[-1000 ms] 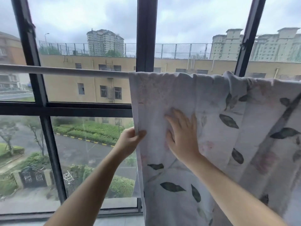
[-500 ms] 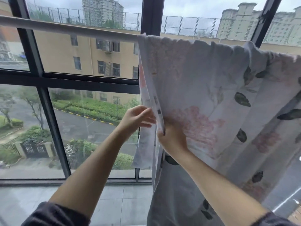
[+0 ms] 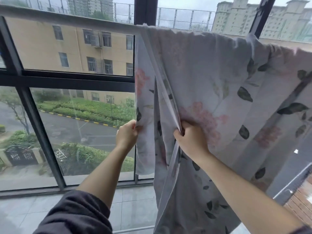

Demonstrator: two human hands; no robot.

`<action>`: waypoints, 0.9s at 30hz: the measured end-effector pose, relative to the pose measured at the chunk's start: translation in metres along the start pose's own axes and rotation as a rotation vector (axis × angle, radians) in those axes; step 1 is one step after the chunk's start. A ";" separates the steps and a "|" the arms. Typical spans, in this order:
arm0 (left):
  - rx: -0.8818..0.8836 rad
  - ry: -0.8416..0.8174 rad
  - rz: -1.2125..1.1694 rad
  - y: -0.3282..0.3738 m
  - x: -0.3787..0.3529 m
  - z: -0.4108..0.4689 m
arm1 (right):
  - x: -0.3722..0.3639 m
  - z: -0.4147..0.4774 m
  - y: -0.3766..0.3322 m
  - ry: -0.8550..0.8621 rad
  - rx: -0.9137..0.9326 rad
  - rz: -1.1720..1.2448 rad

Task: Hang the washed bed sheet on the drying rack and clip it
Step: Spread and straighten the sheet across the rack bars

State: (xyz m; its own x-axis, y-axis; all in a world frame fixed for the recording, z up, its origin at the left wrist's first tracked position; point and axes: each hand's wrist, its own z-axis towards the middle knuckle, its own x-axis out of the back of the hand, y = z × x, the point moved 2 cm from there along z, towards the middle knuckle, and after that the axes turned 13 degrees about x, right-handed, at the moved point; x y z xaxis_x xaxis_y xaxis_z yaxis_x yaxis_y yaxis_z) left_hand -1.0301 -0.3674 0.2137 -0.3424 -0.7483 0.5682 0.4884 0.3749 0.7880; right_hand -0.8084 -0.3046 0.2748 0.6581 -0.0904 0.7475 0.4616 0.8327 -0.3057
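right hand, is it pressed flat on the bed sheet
No, the right hand has its fingers curled round a fold of the bed sheet, gripping it rather than lying flat.

home balcony – drying rail (image 3: 67, 18), big windows (image 3: 79, 51)

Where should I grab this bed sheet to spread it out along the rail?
Take the bed sheet by its hanging left edges, one layer per hand, as the left hand and right hand do now, coming from the left. Those edges hang free below the rail, whose bare stretch lies leftward.
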 end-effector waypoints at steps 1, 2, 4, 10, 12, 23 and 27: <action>0.003 -0.001 0.021 -0.007 -0.003 -0.003 | 0.001 0.001 -0.001 0.001 0.000 -0.016; 0.008 -0.004 0.035 -0.014 -0.006 -0.005 | 0.002 0.001 -0.003 -0.004 -0.001 -0.035; 0.027 -0.010 0.061 -0.025 -0.012 -0.009 | 0.003 0.003 -0.007 -0.018 -0.003 -0.057; 0.104 -0.039 0.077 -0.046 -0.010 -0.013 | 0.030 0.013 0.000 0.216 0.069 -0.023; 0.121 -0.056 0.102 -0.049 -0.008 -0.009 | 0.043 0.016 0.008 0.300 0.072 0.021; -0.221 0.137 -0.395 0.074 0.065 -0.016 | 0.063 0.025 0.000 0.336 0.153 0.226; -0.302 0.046 -0.407 0.135 0.089 -0.011 | 0.092 0.049 -0.017 0.352 0.122 0.407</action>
State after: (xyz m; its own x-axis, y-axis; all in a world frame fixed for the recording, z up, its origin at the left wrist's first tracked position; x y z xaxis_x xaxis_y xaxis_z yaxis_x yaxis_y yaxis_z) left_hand -0.9859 -0.3889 0.3683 -0.5213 -0.8264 0.2127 0.5351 -0.1224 0.8359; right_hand -0.7853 -0.3002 0.3777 0.9379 0.0921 0.3345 0.0702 0.8938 -0.4429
